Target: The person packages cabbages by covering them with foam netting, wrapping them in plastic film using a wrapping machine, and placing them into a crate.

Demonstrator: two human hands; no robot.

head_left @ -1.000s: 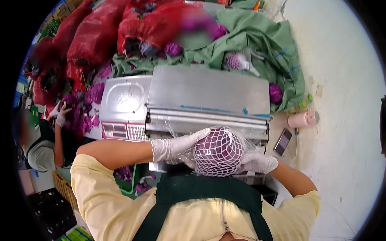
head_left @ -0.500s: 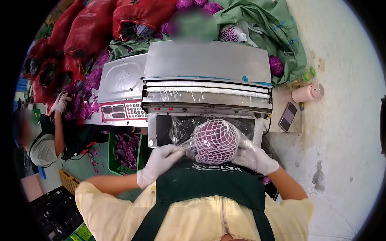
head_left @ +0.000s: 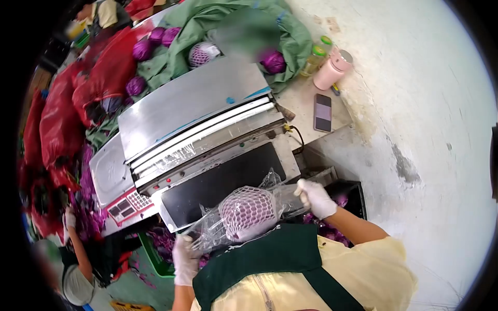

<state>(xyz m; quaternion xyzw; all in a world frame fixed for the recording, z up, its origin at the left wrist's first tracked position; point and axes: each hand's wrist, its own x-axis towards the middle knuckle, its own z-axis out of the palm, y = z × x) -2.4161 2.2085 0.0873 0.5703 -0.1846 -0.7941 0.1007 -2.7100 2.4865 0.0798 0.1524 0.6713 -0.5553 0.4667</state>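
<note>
A purple cabbage in a white foam net (head_left: pixel 249 212) sits against my apron at the front of the wrapping machine (head_left: pixel 218 176). Clear plastic film (head_left: pixel 207 233) is stretched around it and out to both sides. My left hand (head_left: pixel 185 259), in a white glove, grips the film at the lower left of the cabbage. At the right, my gloved right hand (head_left: pixel 316 198) is closed on the other end of the film, pulled taut. The cabbage's underside is hidden.
Left of the machine is a scale with a red keypad (head_left: pixel 129 206). A phone (head_left: pixel 322 112) and pink bottle (head_left: pixel 333 70) stand to the right. A black crate (head_left: pixel 358 199) holds purple leaves. A green crate (head_left: pixel 155 254) and a co-worker (head_left: pixel 78 274) are at left.
My hands have moved apart, drawing the film out sideways from the netted cabbage. The view has tilted and shifted, so the machine appears slanted.
</note>
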